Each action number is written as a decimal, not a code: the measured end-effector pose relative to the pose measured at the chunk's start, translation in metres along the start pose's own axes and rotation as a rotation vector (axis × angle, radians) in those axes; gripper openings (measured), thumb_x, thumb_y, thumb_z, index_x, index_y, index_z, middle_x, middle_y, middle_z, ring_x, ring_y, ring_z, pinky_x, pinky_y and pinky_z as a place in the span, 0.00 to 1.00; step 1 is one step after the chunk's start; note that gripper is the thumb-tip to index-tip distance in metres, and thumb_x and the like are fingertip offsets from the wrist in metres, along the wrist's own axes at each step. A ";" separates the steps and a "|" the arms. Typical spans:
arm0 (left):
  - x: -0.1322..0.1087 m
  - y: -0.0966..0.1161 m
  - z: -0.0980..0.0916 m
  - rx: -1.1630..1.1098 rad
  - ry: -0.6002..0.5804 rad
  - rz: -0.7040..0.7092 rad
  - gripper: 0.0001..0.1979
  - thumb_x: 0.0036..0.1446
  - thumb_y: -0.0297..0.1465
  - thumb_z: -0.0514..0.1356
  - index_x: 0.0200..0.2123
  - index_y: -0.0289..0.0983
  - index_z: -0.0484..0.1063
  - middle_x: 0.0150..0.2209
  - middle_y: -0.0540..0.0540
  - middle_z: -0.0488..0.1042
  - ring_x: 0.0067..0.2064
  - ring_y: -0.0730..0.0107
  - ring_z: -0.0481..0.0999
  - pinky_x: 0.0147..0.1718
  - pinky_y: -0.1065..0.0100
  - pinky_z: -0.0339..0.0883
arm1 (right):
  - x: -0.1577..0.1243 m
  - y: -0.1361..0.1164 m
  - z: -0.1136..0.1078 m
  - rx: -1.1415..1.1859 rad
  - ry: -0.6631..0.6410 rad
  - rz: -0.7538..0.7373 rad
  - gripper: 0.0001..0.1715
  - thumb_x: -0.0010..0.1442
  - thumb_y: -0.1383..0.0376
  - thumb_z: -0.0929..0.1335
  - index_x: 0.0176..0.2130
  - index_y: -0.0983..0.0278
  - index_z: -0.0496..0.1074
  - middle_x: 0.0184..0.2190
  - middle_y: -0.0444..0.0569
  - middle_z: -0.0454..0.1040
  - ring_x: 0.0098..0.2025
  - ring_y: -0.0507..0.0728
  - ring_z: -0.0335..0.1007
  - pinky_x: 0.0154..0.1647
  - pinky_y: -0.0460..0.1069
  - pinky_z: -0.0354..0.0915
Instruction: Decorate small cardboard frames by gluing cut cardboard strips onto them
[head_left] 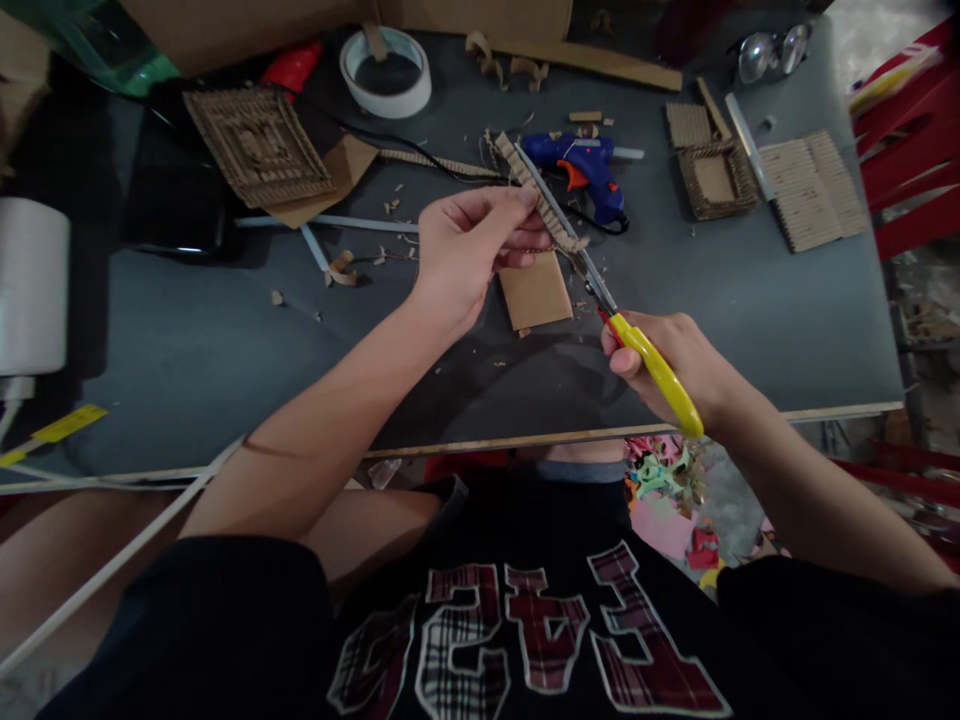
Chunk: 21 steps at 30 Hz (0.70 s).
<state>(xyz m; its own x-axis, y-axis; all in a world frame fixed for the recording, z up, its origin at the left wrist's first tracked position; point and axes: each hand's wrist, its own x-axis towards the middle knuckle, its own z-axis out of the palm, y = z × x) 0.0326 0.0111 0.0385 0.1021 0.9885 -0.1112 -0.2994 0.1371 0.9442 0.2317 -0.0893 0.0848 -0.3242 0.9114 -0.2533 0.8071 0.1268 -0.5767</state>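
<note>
My left hand (476, 240) pinches a strip of corrugated cardboard (553, 222) over the middle of the table. In my right hand (667, 365) are scissors (652, 370) with yellow and red handles. Their blades lie lengthwise along the strip, pointing away to the upper left; whether they are cutting into it I cannot tell. Just below the strip, a plain cardboard square (536, 290) lies on the table, partly hidden by my left fingers. A blue glue gun (581, 165) with an orange trigger rests right behind the blades.
A tape roll (386, 75) stands at the back, near a layered cardboard piece (259, 145). To the right are a small cardboard box (716, 180), a corrugated panel (814, 190) and glasses (772, 55). Glue sticks (364, 223) and scraps lie at left. A white cord (127, 555) crosses my left side.
</note>
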 end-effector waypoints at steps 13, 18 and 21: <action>-0.001 0.000 -0.004 0.045 -0.016 0.049 0.08 0.55 0.37 0.68 0.27 0.43 0.76 0.29 0.52 0.80 0.30 0.72 0.79 0.25 0.71 0.73 | -0.001 0.006 0.002 -0.026 0.011 0.026 0.49 0.53 0.24 0.47 0.30 0.61 0.64 0.19 0.43 0.63 0.21 0.51 0.56 0.26 0.50 0.49; -0.003 0.002 -0.002 0.103 -0.028 0.038 0.08 0.54 0.39 0.69 0.28 0.43 0.75 0.30 0.50 0.81 0.33 0.68 0.82 0.30 0.68 0.77 | -0.003 0.003 0.001 0.002 0.031 -0.024 0.51 0.51 0.23 0.48 0.34 0.63 0.66 0.26 0.47 0.69 0.26 0.53 0.63 0.29 0.50 0.55; -0.005 0.004 0.001 0.129 -0.012 0.022 0.09 0.55 0.40 0.68 0.29 0.44 0.75 0.30 0.50 0.81 0.35 0.67 0.83 0.31 0.68 0.78 | -0.003 0.002 0.001 0.017 0.046 -0.041 0.49 0.52 0.23 0.48 0.32 0.62 0.64 0.26 0.46 0.68 0.25 0.52 0.61 0.30 0.50 0.55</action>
<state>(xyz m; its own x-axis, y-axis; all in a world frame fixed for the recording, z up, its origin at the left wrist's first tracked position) 0.0319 0.0066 0.0430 0.1084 0.9903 -0.0867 -0.1769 0.1050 0.9786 0.2340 -0.0924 0.0833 -0.3338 0.9226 -0.1935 0.7848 0.1583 -0.5992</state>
